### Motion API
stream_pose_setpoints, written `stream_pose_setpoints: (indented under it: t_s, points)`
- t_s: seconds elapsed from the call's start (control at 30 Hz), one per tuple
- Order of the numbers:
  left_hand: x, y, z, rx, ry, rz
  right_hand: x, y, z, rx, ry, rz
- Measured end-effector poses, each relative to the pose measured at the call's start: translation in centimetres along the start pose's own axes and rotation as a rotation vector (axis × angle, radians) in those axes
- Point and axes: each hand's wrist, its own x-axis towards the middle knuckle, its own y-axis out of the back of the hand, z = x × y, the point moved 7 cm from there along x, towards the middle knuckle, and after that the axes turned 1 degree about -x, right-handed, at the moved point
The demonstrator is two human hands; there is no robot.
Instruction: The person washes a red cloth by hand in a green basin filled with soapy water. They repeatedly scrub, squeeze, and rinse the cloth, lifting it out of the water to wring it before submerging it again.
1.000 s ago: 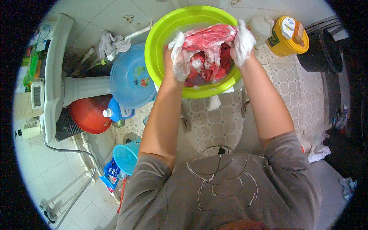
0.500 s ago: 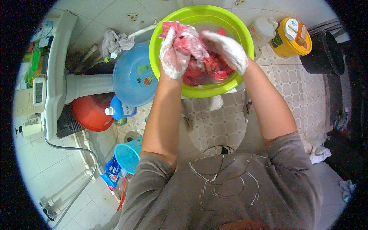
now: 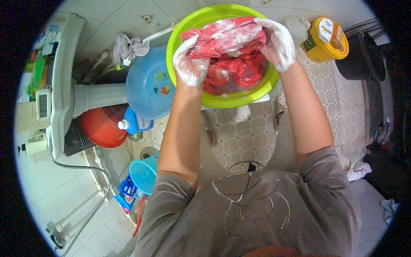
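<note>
1. Soapy hands, both of them: the left hand (image 3: 191, 64) and right hand (image 3: 279, 43) are coated in white suds, and the fingers of each are closed tight on a bunched-up red cloth (image 3: 229, 38).
2. That cloth is held just above the round lime-green plastic basin (image 3: 188, 25), stretched between the two hands, with more red fabric (image 3: 231, 73) sitting in the water inside it.
3. Looks to me like the scrubbing step of a hand wash, fabric being rubbed against itself. I'd guess the next move needs the hands to work the bunch together, or dunk it back in the basin to pick up water.
4. Left of the basin there's a round blue plastic bowl (image 3: 150, 85), and further left of that a red plastic tub (image 3: 100, 126) with a blue detergent bottle (image 3: 135, 123) lying on it.
5. Right of the basin: a yellow lidded plastic jar (image 3: 325, 39) on the tiled floor (image 3: 244, 141).
</note>
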Motion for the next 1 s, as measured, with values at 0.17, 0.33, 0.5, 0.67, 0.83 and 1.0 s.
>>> stream_pose_setpoints:
  t_s: [0.17,0.33,0.5,0.67,0.83,1.0]
  points:
    - [-0.4,1.1,-3.5,0.413,0.361,0.006,0.5,0.1,0.7,0.058,0.01,0.075]
    - [-0.7,1.9,-4.5,0.555,0.37,0.054,0.2,-0.6,0.8,0.007,-0.016,0.064]
    - [-1.5,-0.7,-5.6,0.439,0.133,-0.077,0.2,0.1,3.5,0.073,-0.101,0.164]
    - [-3.3,-3.3,-7.1,1.541,-0.378,-0.067,0.7,3.5,9.9,0.195,0.01,-0.059]
    - [-1.8,3.7,-2.8,1.4,-0.304,0.246,-4.2,-2.4,10.2,-0.316,0.083,0.233]
    - [-4.1,-3.0,-8.0,1.702,-0.419,-0.126,0.2,2.9,10.3,0.192,-0.153,-0.098]
